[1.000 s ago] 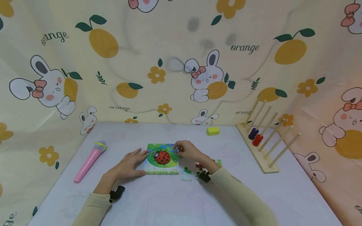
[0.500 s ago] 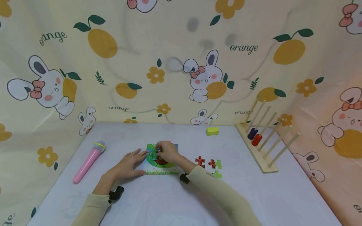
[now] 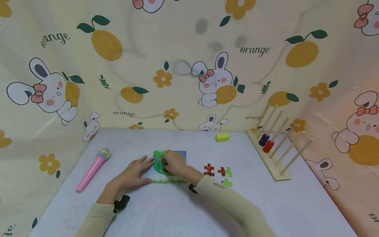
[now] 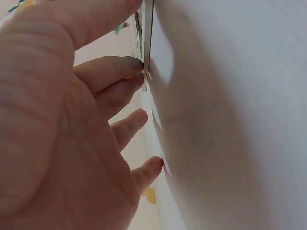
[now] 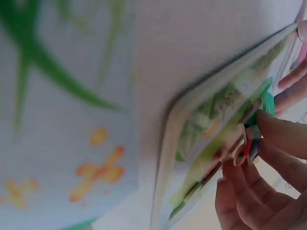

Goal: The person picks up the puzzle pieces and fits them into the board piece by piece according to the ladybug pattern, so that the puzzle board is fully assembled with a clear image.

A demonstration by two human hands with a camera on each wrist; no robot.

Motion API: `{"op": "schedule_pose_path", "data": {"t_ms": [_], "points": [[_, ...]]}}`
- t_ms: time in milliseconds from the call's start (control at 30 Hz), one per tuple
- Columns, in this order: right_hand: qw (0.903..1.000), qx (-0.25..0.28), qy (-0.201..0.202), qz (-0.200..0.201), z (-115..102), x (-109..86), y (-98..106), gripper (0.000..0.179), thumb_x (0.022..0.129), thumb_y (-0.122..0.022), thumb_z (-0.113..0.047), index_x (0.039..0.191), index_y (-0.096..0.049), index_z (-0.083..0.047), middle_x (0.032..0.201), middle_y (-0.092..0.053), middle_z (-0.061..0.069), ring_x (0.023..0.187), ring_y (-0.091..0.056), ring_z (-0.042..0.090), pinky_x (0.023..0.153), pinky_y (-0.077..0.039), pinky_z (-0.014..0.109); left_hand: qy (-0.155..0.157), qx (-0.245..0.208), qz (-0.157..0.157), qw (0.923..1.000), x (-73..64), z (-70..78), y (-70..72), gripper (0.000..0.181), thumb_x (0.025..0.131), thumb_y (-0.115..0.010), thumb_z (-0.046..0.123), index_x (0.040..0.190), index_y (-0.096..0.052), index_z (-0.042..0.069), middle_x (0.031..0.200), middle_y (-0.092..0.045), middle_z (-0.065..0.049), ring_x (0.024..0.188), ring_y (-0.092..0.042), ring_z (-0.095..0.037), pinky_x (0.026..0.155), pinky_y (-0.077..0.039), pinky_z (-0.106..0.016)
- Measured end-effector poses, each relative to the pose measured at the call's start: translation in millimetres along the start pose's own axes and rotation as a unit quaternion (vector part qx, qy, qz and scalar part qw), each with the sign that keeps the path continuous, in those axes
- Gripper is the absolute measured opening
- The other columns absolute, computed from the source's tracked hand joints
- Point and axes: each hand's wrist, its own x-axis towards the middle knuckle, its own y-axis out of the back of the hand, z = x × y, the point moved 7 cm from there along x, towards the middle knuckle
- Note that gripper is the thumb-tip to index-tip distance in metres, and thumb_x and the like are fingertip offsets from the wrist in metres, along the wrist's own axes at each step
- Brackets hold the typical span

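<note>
A jigsaw board (image 3: pixel 170 180) with a green, blue and grassy picture lies flat on the white table. My left hand (image 3: pixel 134 171) rests beside its left edge, fingers mostly straight; in the left wrist view, the fingertips (image 4: pixel 136 65) touch the board's edge (image 4: pixel 148 43). Over the board's left-middle part is my right hand (image 3: pixel 174 162). Thumb and fingers pinch a puzzle piece (image 5: pixel 253 148) with green, red and black on it, tilted against the picture in the right wrist view. Most of the ladybug picture is hidden behind this hand.
Right of the board lie loose puzzle pieces: a red one (image 3: pixel 209 170), a red and green one (image 3: pixel 225 171) and a green one (image 3: pixel 227 182). A pink toy microphone (image 3: pixel 94 169) lies left, a yellow block (image 3: pixel 222 137) behind, and a wooden peg rack (image 3: pixel 273 164) right.
My right hand has moved left from the board's right edge to over the ladybug picture, carrying the puzzle piece, then slightly lower. The left hand has stayed in place.
</note>
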Motion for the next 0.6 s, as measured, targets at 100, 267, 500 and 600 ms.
{"op": "schedule_pose_path", "data": {"t_ms": [100, 267, 500, 600], "points": [[0.9997, -0.021, -0.01, -0.003, -0.4, 0.6, -1.6, 0.024, 0.083, -0.083, -0.018, 0.104, -0.075, -0.01, 0.093, -0.065, 0.0, 0.079, -0.062, 0.012, 0.062, -0.05, 0.023, 0.002, 0.0, 0.0, 1.0, -0.3, -0.7, -0.3, 0.077, 0.087, -0.075, 0.04, 0.146, -0.047, -0.001, 0.157, -0.037, -0.014, 0.147, -0.021, -0.045, 0.108, -0.021, -0.074], [0.9994, -0.028, -0.019, -0.009, -3.7, 3.3, -2.9, 0.024, 0.083, -0.083, -0.019, 0.102, -0.072, -0.01, 0.093, -0.065, -0.001, 0.08, -0.062, 0.012, 0.063, -0.051, 0.023, -0.001, 0.001, 0.005, 1.0, -1.1, -0.9, -0.3, 0.077, 0.087, -0.075, 0.041, 0.146, -0.047, -0.001, 0.157, -0.038, -0.015, 0.146, -0.022, -0.046, 0.107, -0.021, -0.074], [0.9989, -0.038, -0.027, -0.01, -8.3, 9.1, -5.6, 0.018, 0.083, -0.083, -0.023, 0.095, -0.074, -0.013, 0.09, -0.066, -0.003, 0.082, -0.059, 0.014, 0.064, -0.05, 0.025, -0.002, -0.007, 0.005, 1.0, -1.3, -0.7, -0.3, 0.077, 0.087, -0.075, 0.039, 0.146, -0.046, -0.002, 0.157, -0.038, -0.015, 0.147, -0.021, -0.045, 0.107, -0.019, -0.074], [0.9991, -0.031, -0.027, -0.009, -9.8, 11.0, -6.9, 0.018, 0.083, -0.083, -0.023, 0.094, -0.073, -0.013, 0.089, -0.065, -0.002, 0.079, -0.058, 0.014, 0.063, -0.049, 0.024, -0.003, -0.008, 0.007, 0.9999, -1.6, -0.6, 0.2, 0.077, 0.087, -0.076, 0.038, 0.146, -0.046, -0.002, 0.157, -0.038, -0.015, 0.147, -0.022, -0.045, 0.108, -0.02, -0.074]]}}
